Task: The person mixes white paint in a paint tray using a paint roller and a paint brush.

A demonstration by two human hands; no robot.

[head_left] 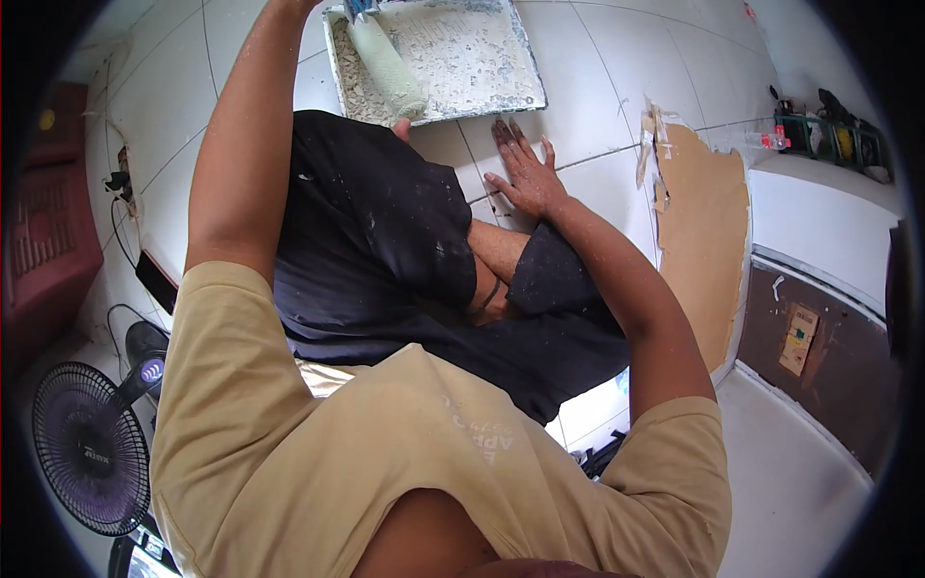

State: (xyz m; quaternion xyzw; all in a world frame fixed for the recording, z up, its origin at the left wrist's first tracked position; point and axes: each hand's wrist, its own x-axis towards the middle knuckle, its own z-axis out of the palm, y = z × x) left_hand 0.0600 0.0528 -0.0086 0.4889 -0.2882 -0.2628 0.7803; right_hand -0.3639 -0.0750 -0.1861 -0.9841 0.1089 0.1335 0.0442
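Note:
At the top edge, only the wrist and a sliver of my left hand (301, 4) show; its fingers are out of frame. Close beside it is a paint roller (383, 69) with a pale green, coated sleeve, lying slanted in a paint tray (536, 91). Blue shows at the roller's upper end; whether my left hand grips its handle cannot be seen. The tray is crusted with whitish paint or plaster. Just below the tray's near right edge, my right hand (528, 178) rests on the tiles with fingers spread, holding nothing. Dark stains mark some fingertips.
My legs in dark cloth (385, 222) are folded close to the tray. A torn cardboard sheet (708, 241) lies at the right, near a green crate (833, 140). A black fan (92, 448), a phone-like dark slab (156, 279) and cables are at the left.

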